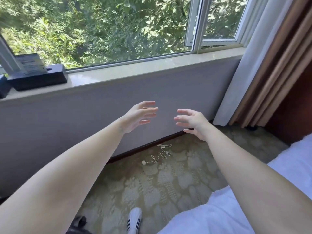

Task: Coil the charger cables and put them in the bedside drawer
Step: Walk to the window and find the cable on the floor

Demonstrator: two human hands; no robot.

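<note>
A thin white charger cable (158,157) lies loose and uncoiled on the patterned carpet near the wall's dark skirting, with a small white plug (144,163) at its near end. A second short white cable piece (163,146) lies just beyond it. My left hand (140,116) and my right hand (192,121) are both stretched out in the air in front of the wall, palms facing each other, fingers spread and holding nothing. Both hands are well above the cables. No bedside drawer is in view.
A white bed (236,208) fills the lower right. A window sill (135,68) carries a dark box (37,78) at the left. Curtains (263,68) hang at the right beside dark wooden furniture (293,107). A white striped shoe (134,220) stands on the carpet at the bottom.
</note>
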